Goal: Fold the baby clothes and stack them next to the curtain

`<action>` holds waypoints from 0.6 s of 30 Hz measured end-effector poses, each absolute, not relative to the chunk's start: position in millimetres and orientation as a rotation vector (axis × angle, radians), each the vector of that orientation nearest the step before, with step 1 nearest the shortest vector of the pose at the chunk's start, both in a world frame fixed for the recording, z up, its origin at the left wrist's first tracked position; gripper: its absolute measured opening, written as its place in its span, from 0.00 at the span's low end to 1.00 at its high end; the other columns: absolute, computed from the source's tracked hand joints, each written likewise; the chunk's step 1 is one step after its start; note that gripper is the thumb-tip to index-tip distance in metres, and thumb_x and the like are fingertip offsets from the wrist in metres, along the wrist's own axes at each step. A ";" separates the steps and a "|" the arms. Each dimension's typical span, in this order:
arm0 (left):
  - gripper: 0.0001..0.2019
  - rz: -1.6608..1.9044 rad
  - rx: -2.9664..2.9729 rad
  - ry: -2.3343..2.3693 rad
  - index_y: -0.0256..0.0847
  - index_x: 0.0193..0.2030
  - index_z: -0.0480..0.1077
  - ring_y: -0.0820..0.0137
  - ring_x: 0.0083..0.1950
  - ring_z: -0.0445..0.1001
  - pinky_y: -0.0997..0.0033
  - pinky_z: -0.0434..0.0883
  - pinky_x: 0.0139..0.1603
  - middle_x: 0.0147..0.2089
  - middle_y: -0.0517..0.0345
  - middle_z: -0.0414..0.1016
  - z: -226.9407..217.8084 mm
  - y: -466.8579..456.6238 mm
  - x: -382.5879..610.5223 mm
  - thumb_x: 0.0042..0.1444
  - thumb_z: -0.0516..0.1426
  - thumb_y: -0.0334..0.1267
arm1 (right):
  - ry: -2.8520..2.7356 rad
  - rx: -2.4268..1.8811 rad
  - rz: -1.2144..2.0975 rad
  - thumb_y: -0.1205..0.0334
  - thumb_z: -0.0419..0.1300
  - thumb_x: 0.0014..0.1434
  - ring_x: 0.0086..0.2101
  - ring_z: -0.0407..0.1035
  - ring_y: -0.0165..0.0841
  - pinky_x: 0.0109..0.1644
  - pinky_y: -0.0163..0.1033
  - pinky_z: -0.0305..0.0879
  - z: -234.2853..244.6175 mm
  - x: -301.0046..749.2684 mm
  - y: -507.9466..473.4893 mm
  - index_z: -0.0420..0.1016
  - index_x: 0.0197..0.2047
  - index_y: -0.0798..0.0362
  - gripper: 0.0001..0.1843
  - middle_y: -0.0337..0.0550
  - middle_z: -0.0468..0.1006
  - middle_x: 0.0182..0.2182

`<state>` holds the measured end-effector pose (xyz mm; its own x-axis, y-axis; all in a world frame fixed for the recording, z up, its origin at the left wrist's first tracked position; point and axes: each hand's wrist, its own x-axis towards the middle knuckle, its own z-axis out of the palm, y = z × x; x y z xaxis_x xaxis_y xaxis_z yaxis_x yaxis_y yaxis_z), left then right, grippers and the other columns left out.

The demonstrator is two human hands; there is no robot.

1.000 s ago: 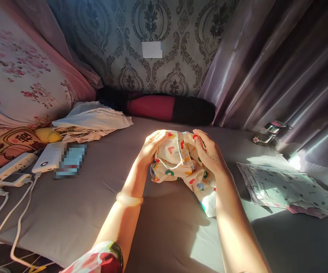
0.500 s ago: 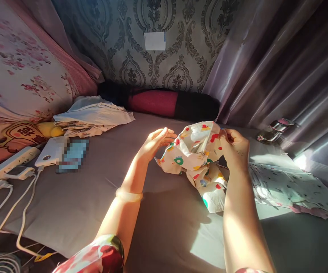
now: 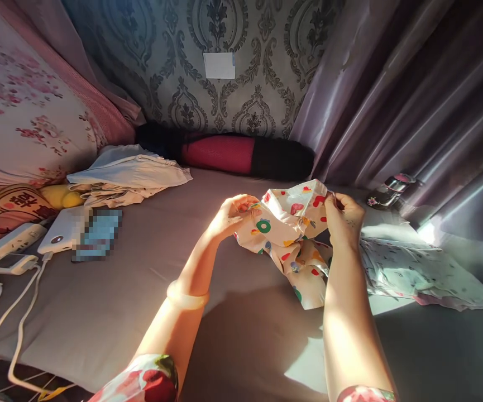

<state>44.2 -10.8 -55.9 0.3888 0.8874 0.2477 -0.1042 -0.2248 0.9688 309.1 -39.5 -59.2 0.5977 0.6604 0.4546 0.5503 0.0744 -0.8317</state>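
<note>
Your cloth (image 3: 283, 228) is cream, printed with red, green, yellow and blue shapes; your bangle (image 3: 187, 300) is milky white. The wallpaper (image 3: 252, 28) is grey damask, the roll (image 3: 220, 154) black and crimson, the curtain (image 3: 329, 106) mauve.

I'm seeing the left forearm (image 3: 197, 259) slanting in from bottom left of centre, reaching up toward mid-frame. Right forearm (image 3: 348, 312) is standing steeper, lower right of centre. Left hand (image 3: 233, 216) is sitting near frame centre, fingers pointing right, thumb and fingertips pinching. Right hand (image 3: 345, 220) is sitting right of centre, fingers curling, also pinching. Hands are staying apart, roughly level.
</note>
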 end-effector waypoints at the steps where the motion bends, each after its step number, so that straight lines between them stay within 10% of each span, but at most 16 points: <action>1: 0.12 1.108 1.516 0.769 0.39 0.37 0.79 0.67 0.34 0.75 0.73 0.69 0.33 0.35 0.55 0.79 -57.7 -10.4 45.8 0.48 0.67 0.43 | -0.993 -1.578 0.081 0.49 0.57 0.56 0.28 0.71 0.36 0.31 0.38 0.66 -58.5 308.8 -40.3 0.81 0.40 0.54 0.19 0.43 0.78 0.26; 18: 0.11 1.615 1.414 0.847 0.40 0.35 0.78 0.72 0.28 0.70 0.76 0.62 0.26 0.28 0.60 0.74 -23.4 -17.8 12.1 0.51 0.64 0.45 | -1.415 -1.399 -0.159 0.50 0.55 0.63 0.32 0.72 0.36 0.37 0.38 0.66 24.8 276.3 -103.2 0.80 0.41 0.50 0.16 0.41 0.79 0.30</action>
<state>12.1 -17.8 -23.4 -0.0442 0.8946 0.4447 -0.1422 -0.4463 0.8835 276.3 -103.2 24.8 0.2811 0.6293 0.7246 0.7744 0.2973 -0.5585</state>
